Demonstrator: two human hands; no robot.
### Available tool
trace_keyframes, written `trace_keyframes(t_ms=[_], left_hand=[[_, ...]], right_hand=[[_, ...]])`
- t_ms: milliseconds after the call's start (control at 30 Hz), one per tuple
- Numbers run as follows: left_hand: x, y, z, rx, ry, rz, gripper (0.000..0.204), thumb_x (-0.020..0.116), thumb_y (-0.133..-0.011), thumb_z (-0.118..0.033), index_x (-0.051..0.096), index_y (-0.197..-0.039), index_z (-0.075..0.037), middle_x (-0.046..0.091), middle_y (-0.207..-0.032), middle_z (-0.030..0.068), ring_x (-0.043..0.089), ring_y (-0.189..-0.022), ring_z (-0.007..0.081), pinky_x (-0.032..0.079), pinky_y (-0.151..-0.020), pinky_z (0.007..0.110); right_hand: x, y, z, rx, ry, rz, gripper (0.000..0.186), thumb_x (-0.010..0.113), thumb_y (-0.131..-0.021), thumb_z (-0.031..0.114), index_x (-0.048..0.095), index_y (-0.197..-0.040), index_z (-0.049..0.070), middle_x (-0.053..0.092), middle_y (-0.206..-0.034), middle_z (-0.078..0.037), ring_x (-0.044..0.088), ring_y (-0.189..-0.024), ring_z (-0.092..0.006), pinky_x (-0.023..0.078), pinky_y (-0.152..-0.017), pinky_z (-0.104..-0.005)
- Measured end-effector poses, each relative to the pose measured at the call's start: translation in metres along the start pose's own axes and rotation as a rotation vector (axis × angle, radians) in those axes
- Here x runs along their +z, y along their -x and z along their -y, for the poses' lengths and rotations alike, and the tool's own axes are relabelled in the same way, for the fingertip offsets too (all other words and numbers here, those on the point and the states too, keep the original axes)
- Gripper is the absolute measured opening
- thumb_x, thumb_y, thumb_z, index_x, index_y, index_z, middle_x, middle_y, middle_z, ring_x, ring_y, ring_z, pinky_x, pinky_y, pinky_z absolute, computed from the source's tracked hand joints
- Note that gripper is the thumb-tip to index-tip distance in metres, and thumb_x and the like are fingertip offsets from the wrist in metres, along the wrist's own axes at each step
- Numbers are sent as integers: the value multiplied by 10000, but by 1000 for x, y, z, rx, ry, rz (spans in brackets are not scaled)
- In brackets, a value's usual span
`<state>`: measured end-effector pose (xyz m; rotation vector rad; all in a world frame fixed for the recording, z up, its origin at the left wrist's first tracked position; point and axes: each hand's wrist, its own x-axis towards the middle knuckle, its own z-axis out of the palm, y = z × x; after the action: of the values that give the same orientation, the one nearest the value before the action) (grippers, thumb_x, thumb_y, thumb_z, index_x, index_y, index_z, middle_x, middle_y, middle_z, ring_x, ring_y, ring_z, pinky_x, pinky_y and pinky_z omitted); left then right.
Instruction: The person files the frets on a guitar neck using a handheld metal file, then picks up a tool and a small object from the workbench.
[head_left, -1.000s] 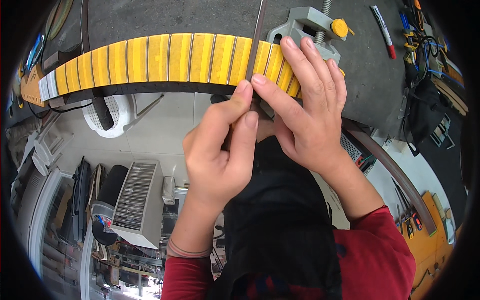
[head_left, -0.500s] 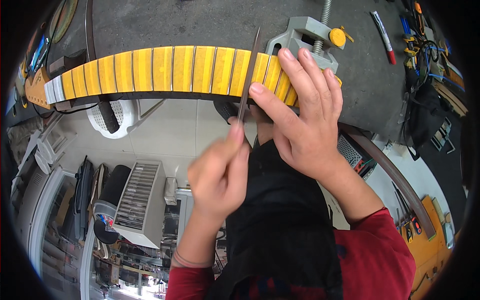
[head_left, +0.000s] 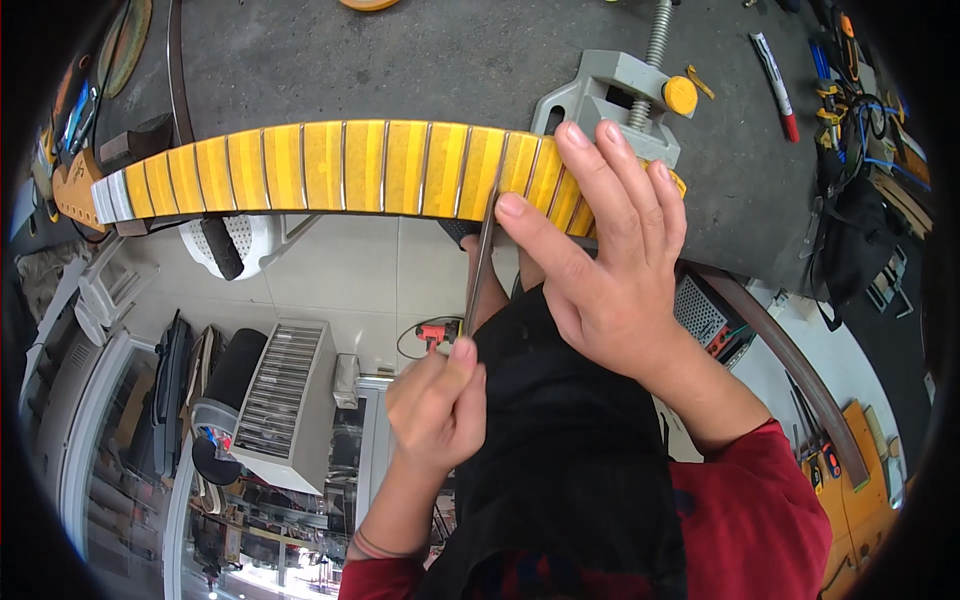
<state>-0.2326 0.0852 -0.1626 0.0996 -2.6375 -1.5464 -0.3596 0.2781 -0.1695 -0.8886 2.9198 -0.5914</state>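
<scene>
Head view, left hand (head_left: 437, 405) gripping file (head_left: 482, 262), right hand (head_left: 620, 270) spread across taped neck (head_left: 322, 165), glass cabinet (head_left: 172, 530) holding items (head_left: 262, 548)

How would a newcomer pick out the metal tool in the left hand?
Find the yellow-taped neck along the near edge of the bench, then its right part, by the right hand. From there the metal tool slants down to the left hand. Unlike the frets, it sticks out well past the neck's lower edge.

No words, numbers or signs can be read; dark marks on the white marker pen (head_left: 774, 83) are too small.
</scene>
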Motion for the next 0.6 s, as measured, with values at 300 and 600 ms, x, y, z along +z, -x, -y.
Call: trace_keyframes(t_ms=[300,600], left_hand=[[18,-57,-2,15,59,-44,509,780,-871,128,716,-1363,17,557,-669,94,543,-519,226,435,-504,341],[16,-68,-6,23,47,-57,537,787,-869,124,714,-1390,16,564,-671,86,550,-527,220,451,-513,325]], right_hand=[[-2,-1,1,19,-37,2,635,696,-851,25,732,-1432,278,522,-1665,-190,464,-1563,-397,224,-1293,-537],[-3,-3,5,19,-48,9,658,702,-830,13,732,-1434,271,509,-1675,-194,447,-1576,-401,219,-1293,-550]])
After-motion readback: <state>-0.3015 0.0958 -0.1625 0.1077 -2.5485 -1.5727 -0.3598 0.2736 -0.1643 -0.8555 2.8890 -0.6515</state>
